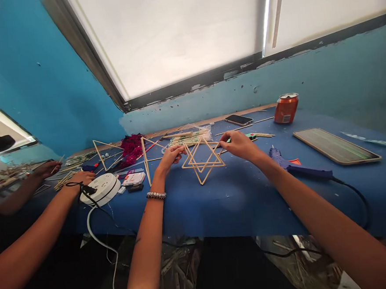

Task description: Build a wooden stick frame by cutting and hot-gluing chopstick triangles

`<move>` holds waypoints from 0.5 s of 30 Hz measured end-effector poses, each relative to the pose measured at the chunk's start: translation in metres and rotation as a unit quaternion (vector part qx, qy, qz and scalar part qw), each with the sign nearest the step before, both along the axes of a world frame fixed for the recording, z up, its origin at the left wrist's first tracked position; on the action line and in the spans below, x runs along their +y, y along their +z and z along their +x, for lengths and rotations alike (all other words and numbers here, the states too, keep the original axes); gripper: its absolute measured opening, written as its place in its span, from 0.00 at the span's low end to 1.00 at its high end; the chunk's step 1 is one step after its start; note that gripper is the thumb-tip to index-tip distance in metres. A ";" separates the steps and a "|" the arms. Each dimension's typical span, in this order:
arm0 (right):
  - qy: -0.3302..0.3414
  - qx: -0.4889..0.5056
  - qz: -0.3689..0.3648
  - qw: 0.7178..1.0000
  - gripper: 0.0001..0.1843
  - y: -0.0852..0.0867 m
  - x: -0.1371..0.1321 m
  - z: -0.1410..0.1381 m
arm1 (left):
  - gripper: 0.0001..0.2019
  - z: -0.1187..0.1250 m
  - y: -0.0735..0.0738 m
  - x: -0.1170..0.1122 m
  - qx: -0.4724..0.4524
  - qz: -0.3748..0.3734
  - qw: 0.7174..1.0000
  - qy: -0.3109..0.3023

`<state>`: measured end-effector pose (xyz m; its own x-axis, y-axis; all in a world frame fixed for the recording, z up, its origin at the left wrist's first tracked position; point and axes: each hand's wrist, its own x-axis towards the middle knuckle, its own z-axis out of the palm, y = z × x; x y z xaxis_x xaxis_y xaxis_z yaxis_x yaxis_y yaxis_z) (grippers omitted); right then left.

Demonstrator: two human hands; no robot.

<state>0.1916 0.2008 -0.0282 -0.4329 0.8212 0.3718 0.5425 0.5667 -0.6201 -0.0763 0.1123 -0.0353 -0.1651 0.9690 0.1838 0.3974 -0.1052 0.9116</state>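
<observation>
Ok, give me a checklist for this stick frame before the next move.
1. Left hand and right hand both on the star-shaped stick frame: ok.
2. Frame's joints firmly bonded: cannot tell, too small to see.
3. Hot glue gun lying apart from the frame: ok.
4. Glue gun's cord connected to power: cannot tell, it drops past the table edge.
5. Orange can upright, well behind the frame: ok.
6. Co-worker's hand off the frame: ok.
</observation>
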 end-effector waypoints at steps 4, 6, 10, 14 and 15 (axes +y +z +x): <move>-0.006 0.013 -0.006 1.000 0.06 -0.002 0.002 -0.001 | 0.21 0.001 0.000 0.000 -0.034 0.005 0.999 -0.009; -0.011 0.019 -0.002 1.000 0.05 -0.002 0.003 -0.001 | 0.22 0.001 0.000 0.000 -0.045 0.006 0.999 -0.013; -0.015 0.033 0.011 0.999 0.06 -0.004 0.004 -0.002 | 0.23 0.003 0.001 0.000 -0.062 0.016 0.998 -0.006; -0.013 0.040 0.011 0.999 0.07 -0.005 0.003 -0.003 | 0.23 0.004 0.002 -0.001 -0.073 0.022 0.997 0.002; -0.013 0.042 0.009 0.999 0.07 -0.005 0.003 -0.004 | 0.23 0.005 0.003 -0.001 -0.075 0.025 0.997 0.002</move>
<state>0.1880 0.2035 -0.0329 -0.3784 0.8248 0.4203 0.5036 0.5644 -0.6542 -0.0717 0.1114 -0.0328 -0.1987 0.9585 0.2046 0.2567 -0.1506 0.9547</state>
